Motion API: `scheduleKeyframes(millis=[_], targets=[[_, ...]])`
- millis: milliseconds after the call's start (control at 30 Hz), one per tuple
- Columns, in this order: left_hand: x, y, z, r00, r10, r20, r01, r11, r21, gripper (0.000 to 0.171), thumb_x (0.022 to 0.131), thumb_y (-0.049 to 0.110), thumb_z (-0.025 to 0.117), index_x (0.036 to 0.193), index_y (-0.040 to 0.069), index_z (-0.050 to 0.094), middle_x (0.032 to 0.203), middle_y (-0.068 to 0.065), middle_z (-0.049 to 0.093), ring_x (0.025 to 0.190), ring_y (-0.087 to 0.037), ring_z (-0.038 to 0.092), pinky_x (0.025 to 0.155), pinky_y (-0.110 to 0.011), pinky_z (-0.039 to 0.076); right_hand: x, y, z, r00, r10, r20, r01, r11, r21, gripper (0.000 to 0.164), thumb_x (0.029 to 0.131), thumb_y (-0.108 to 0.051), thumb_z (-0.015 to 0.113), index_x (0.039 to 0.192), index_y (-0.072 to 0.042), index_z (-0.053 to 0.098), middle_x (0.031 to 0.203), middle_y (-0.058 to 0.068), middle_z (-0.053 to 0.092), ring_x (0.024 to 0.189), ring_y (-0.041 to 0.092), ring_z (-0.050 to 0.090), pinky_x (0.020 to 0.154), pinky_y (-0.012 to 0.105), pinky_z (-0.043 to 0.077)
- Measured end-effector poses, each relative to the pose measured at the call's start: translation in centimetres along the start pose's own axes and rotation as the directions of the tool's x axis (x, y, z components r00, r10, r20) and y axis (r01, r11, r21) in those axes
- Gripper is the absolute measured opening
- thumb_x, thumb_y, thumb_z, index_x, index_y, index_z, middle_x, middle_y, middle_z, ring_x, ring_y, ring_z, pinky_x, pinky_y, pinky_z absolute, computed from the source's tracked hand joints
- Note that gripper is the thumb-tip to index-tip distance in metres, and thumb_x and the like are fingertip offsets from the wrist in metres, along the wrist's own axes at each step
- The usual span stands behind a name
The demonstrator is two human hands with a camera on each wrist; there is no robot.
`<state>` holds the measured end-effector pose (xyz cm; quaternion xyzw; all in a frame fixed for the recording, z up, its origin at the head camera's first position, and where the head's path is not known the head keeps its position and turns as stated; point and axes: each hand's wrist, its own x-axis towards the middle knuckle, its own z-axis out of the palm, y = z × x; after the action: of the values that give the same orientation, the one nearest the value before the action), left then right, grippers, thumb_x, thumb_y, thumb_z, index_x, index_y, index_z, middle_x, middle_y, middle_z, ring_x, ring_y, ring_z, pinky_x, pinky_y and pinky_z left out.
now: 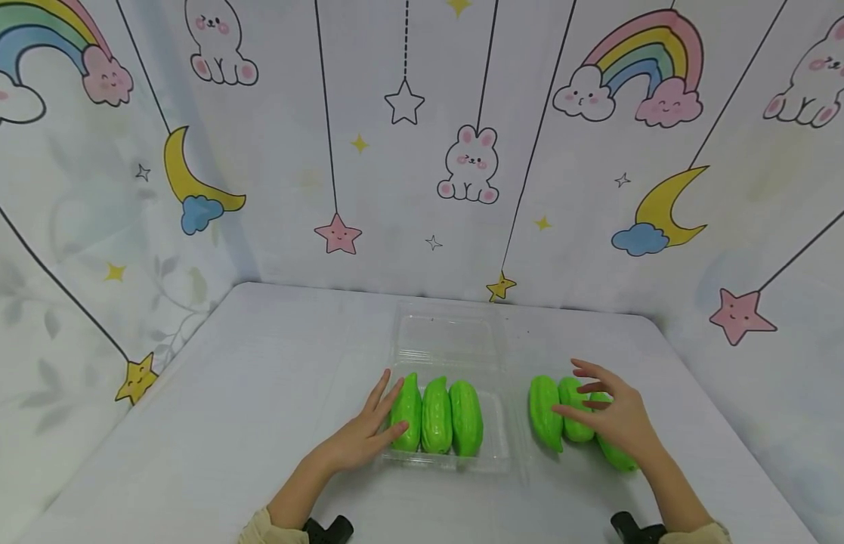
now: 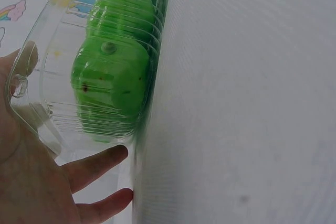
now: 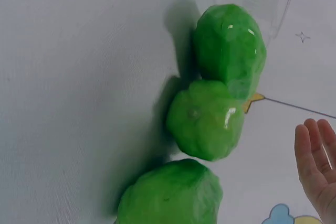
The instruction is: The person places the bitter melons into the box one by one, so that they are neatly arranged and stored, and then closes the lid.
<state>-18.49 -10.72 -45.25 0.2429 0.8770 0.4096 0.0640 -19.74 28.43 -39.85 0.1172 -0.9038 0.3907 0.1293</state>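
Observation:
A clear plastic clamshell box [image 1: 495, 442] lies with its lid raised or folded back, and three glossy green gourds [image 1: 437, 415] stand side by side in it. My left hand [image 1: 357, 440] is at the box's left side, fingers spread. In the left wrist view, that hand [image 2: 31, 166] has its thumb behind the clear wall and other fingers outside. Right of the box, my right hand [image 1: 617, 419] hovers over three more gourds [image 1: 545, 412], fingers spread apart with nothing held. The right wrist view shows this hand's fingers [image 3: 315, 150] apart from the gourds [image 3: 207, 121].
The box's transparent lid [image 1: 449, 340] extends toward the back of the white table [image 1: 285, 355]. A patterned cloth backdrop [image 1: 279, 151] with rainbows, moons and stars rises behind and along both sides. Black wrist mounts [image 1: 329, 530] show near the sleeves.

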Motion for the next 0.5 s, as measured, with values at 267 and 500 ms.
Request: scheduleKeyframes(millis=[267, 500], targets=[[0.0, 0.0, 0.0, 1.0, 0.003, -0.001, -0.003, 1.0, -0.001, 0.067, 0.097, 0.041, 0.041, 0.148, 0.019, 0.005, 0.152, -0.008, -0.012, 0.134, -0.042, 0.013, 0.092, -0.064, 0.029, -0.3, 0.6, -1.0, 1.0, -0.003, -0.017, 0.003, 1.0, -0.022, 0.071, 0.068, -0.025, 0.082, 0.131, -0.014, 0.05, 0.114, 0.008, 0.056, 0.088, 0.011, 0.059, 0.071, 0.033, 0.053], [0.0, -0.1, 0.0, 1.0, 0.003, 0.001, -0.003, 1.0, -0.005, 0.067, 0.097, 0.041, 0.041, 0.148, 0.019, 0.005, 0.152, -0.008, -0.012, 0.134, -0.042, 0.012, 0.093, -0.064, 0.029, -0.5, 1.3, -1.6, 0.999, -0.019, -0.029, 0.018, 0.999, -0.043, 0.07, 0.069, -0.024, 0.081, 0.131, -0.014, 0.05, 0.114, 0.008, 0.056, 0.087, 0.0, 0.055, 0.072, 0.029, 0.052]])
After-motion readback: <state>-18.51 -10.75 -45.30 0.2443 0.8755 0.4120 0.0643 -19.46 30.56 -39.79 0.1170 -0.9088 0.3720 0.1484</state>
